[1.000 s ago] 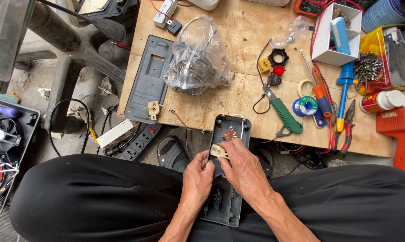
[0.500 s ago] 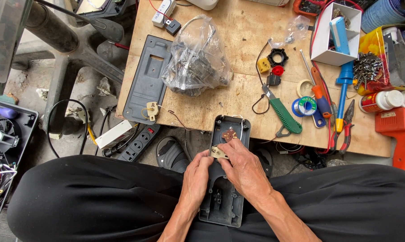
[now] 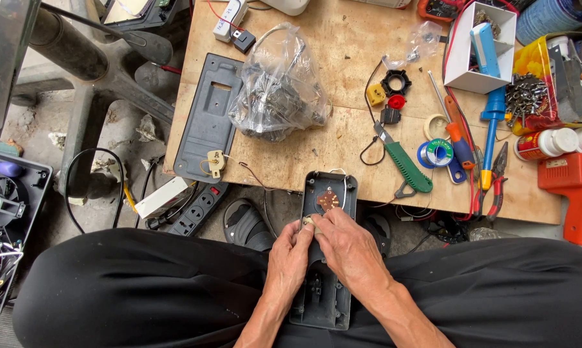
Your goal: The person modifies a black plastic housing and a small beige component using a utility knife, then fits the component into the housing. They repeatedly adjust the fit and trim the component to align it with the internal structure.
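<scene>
We are in a small repair workshop: the plywood counter (image 3: pixel 342 148) before us is strewn with screwdrivers (image 3: pixel 494 119), pliers (image 3: pixel 497 177), a solder reel (image 3: pixel 438 153) and an orange heat gun (image 3: pixel 574 187). A power strip (image 3: pixel 194 212) and cables (image 3: pixel 88 187) lie on the bare concrete floor (image 3: pixel 39 122) beside it.
</scene>
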